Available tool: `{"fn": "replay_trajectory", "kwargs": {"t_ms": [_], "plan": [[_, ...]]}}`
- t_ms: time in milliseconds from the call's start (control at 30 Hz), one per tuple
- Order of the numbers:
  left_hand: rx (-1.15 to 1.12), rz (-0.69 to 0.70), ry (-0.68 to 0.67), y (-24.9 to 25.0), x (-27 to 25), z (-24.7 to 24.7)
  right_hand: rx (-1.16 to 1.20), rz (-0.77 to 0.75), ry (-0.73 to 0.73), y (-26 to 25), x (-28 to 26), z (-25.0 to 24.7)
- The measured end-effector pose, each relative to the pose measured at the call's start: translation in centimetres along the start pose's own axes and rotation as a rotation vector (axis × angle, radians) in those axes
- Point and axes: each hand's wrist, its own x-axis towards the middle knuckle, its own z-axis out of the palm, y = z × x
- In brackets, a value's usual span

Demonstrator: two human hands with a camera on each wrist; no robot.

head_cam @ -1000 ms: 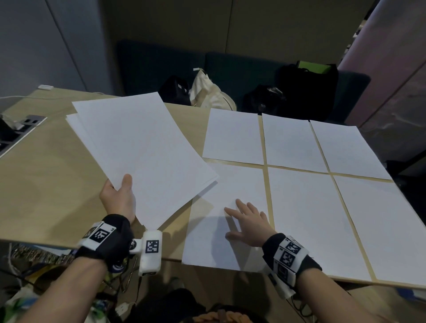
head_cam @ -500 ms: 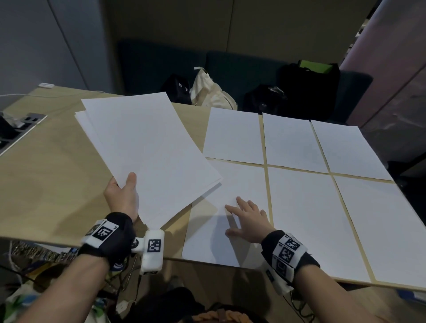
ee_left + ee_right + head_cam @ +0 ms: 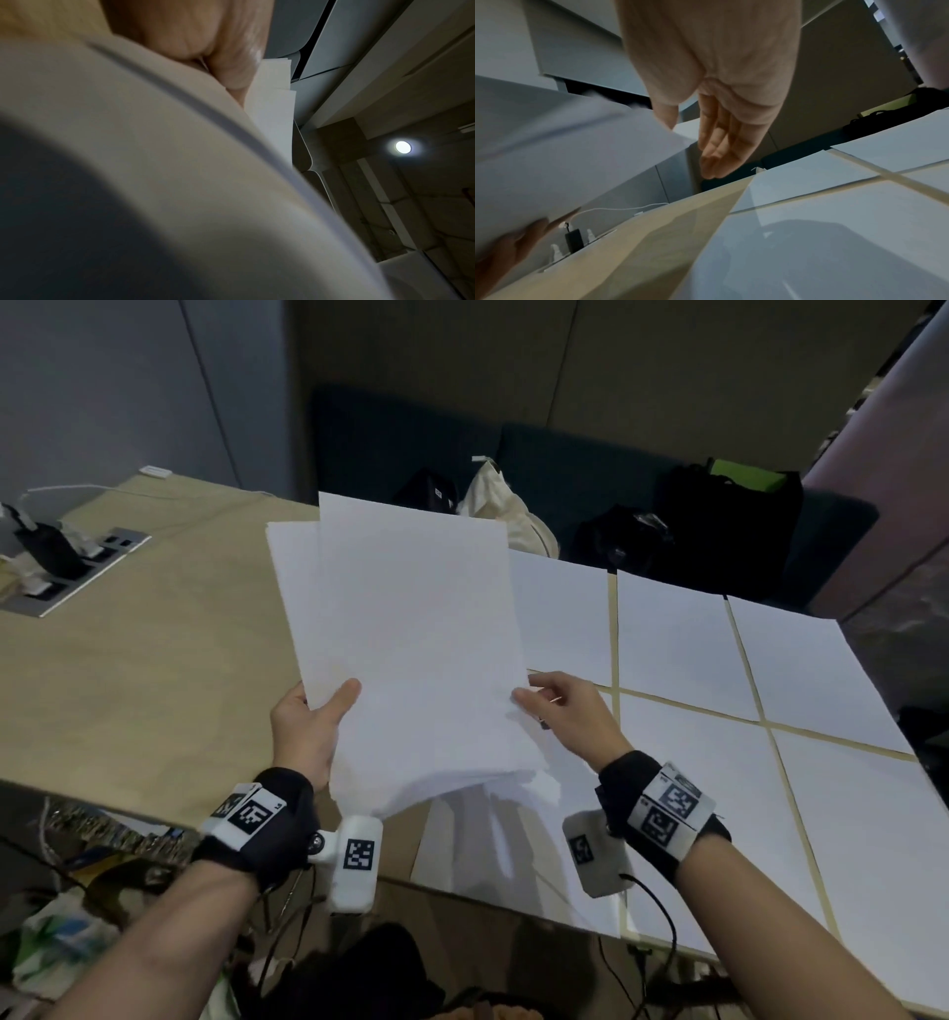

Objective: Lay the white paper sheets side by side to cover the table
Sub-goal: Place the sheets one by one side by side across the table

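Note:
My left hand (image 3: 308,726) grips a stack of white paper sheets (image 3: 411,618) by its near left corner, thumb on top, and holds it tilted above the wooden table (image 3: 154,660). In the left wrist view the stack (image 3: 272,105) shows beside that hand (image 3: 205,40). My right hand (image 3: 565,711) is at the stack's right edge with the thumb tip touching it. Its fingers (image 3: 718,142) are straight and hang beside the stack (image 3: 564,152). Several sheets (image 3: 678,634) lie flat in two rows on the right half of the table. One near sheet (image 3: 513,855) lies partly under the stack.
A socket panel with plugged chargers (image 3: 67,567) sits at the table's far left, with a white cable running along the far edge. Black bags (image 3: 719,526) and a cream bag (image 3: 508,516) rest on the dark sofa behind. The table's left half shows bare wood.
My right hand has lifted off the near sheet and come up to the stack's right edge. My left hand has swung the stack to the right and turned it more upright.

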Motion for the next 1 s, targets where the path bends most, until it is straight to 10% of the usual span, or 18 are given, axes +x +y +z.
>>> {"fn": "replay_trajectory", "kwargs": {"t_ms": [1000], "plan": [[0.083, -0.011, -0.042, 5.6, 17.9, -3.8, 0.033, 0.099, 0.332, -7.7, 17.3, 8.2]]}}
